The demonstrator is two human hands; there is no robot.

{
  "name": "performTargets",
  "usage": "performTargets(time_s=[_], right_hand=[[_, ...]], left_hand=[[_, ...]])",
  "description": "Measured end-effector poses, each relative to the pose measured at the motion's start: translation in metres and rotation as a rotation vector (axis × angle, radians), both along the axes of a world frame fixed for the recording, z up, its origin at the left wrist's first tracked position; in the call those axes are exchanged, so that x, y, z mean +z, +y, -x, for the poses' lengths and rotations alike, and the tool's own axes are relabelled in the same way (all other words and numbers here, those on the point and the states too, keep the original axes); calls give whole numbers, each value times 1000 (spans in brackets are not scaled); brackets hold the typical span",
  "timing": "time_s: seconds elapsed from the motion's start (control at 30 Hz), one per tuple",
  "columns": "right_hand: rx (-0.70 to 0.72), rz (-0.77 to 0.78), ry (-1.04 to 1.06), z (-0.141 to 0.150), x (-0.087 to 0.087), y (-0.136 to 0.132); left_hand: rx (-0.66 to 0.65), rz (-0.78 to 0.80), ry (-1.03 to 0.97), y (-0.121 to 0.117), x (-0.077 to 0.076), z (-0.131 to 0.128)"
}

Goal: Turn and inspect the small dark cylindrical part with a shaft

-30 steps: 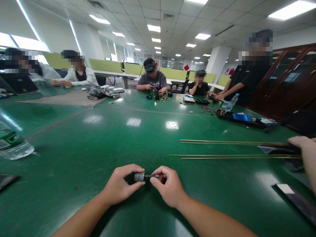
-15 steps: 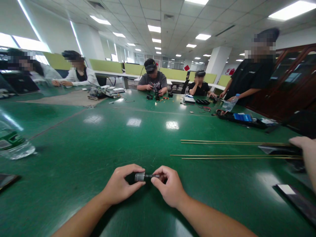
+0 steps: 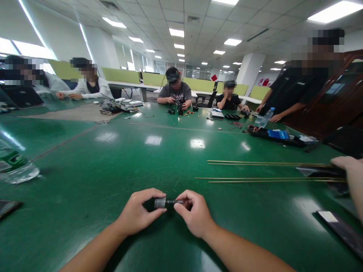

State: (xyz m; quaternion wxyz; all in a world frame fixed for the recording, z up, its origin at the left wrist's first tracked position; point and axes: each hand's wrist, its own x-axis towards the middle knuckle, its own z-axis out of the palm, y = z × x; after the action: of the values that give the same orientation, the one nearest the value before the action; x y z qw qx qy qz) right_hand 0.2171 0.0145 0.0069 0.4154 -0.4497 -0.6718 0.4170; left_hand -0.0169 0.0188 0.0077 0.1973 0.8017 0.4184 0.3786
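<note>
A small metal cylinder with a dark, narrow shaft jutting from one end lies crosswise between the two hands, low in the middle of the view, over the green worktop. The left hand pinches the cylinder at its far and near edges with forefinger and thumb, leaving its middle in sight; a grip like that probably keeps the wider body steady. The right hand closes its fingertips on the shaft's outer end, likely because so thin a part suits a tip pinch; what the fingers cover there cannot be made out. Held level and end to end, the two parts seem to be kept in line. Both forearms slant inward from the lower edge, wrists well apart and fingertips near each other, the palms facing in. Whether the hands rest on the surface is hard to tell. Beyond the right hand, thin brass-coloured rods lie sideways, with another person's hand near their outer end and a dark flat object nearer the wearer.
</note>
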Motion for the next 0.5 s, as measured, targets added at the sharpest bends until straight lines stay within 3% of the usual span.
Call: performTargets(time_s=[0.5], right_hand=[[-10,-21,0,0,4,-1]], left_hand=[[14,-10,-3,2,-1,2]])
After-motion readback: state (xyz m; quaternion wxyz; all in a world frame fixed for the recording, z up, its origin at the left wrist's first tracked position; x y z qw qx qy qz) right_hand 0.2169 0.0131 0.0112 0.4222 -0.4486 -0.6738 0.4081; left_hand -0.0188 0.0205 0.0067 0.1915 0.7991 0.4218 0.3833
